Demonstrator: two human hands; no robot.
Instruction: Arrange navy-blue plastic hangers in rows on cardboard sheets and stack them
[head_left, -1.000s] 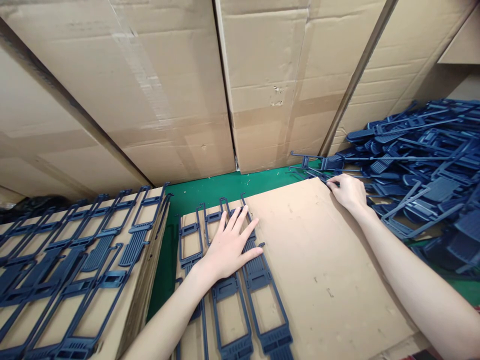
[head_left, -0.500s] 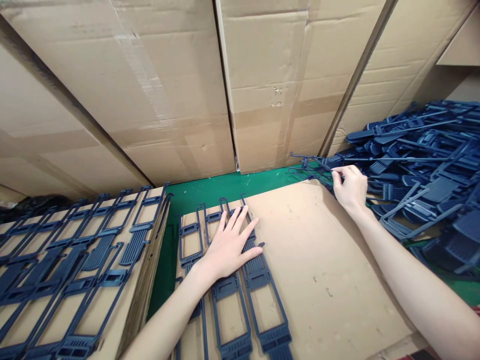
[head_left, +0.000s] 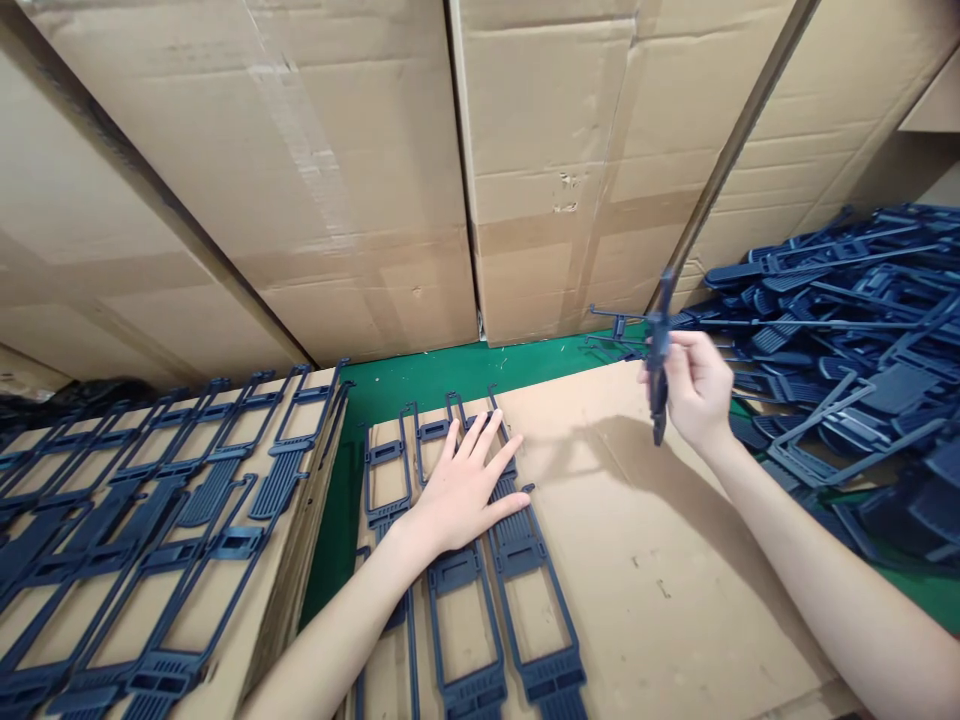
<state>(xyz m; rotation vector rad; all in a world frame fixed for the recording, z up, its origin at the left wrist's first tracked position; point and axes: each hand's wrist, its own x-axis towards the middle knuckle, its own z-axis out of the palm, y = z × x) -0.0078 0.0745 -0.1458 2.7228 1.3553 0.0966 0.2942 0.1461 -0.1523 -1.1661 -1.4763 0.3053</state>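
My left hand (head_left: pixel 466 490) lies flat with its fingers spread on a row of dark blue plastic frames (head_left: pixel 532 600), which rest on a cardboard sheet (head_left: pixel 637 560). Raised above the sheet's far right part, my right hand (head_left: pixel 699 385) pinches a dark blue plastic part (head_left: pixel 659 370). That part is seen nearly edge-on and is slightly blurred. Its shadow falls on the cardboard to the left of the hand.
A large heap of blue plastic parts (head_left: pixel 862 330) lies at the right. On the left, a cardboard stack (head_left: pixel 289 560) bears more frames in rows. Tall cardboard boxes (head_left: pixel 375 200) stand behind, and a green surface (head_left: pixel 420 375) shows between.
My right hand has lifted a blue part up from the edge of the heap and turned it upright. My left hand stays spread on the frames. The view has shifted slightly.
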